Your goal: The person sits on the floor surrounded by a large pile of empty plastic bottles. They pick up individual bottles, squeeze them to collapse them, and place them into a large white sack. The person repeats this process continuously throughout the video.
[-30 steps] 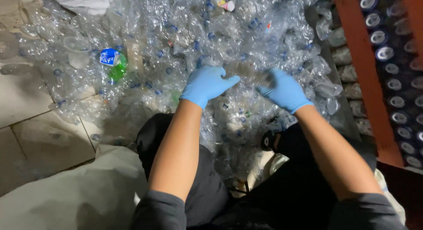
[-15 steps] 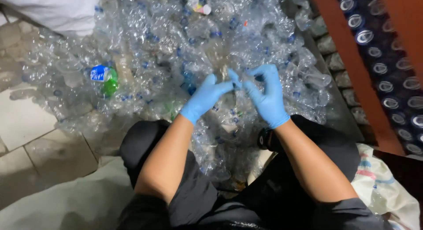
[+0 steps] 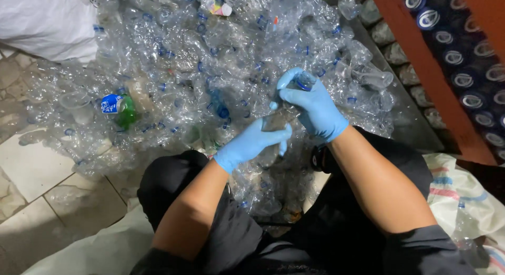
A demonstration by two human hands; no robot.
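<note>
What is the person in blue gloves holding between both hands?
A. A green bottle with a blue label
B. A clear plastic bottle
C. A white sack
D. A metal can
B: the left hand and right hand both grip a clear plastic bottle above the heap.

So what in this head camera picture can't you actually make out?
- Clear crushed plastic bottle: mostly hidden by the left hand and right hand, both in blue gloves.
- Its blue-ringed neck: whether a cap is on is hidden by the fingers.
- White sack: cut off by the top-left edge.
- Floor under the pile of clear bottles: covered.
</note>
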